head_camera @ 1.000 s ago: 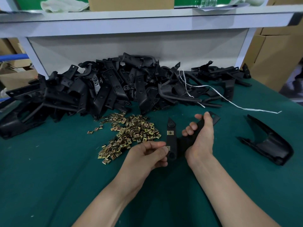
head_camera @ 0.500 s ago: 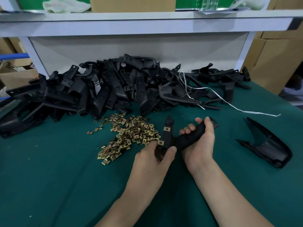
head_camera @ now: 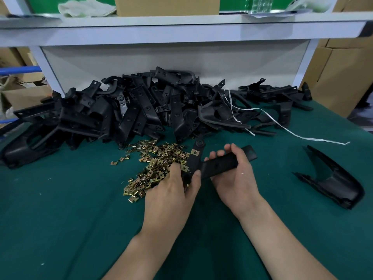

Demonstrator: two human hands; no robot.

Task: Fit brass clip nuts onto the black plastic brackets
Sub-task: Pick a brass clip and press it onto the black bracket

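A black plastic bracket is held above the green table by both hands. My right hand wraps its long arm from below. My left hand grips the bracket's lower corner, thumb on the near side. Two brass clip nuts sit on the bracket's upright arm, one near its top and one lower by my left fingers. A loose pile of brass clip nuts lies on the table just left of the hands.
A big heap of black brackets stretches along the back of the green table. One black part lies alone at the right. A white strap trails from the heap. A white shelf overhangs behind.
The bracket has tilted left and moved toward the nut pile. My left hand slid forward from pinching a nut to gripping the bracket's lower corner; a second nut now sits on the arm.
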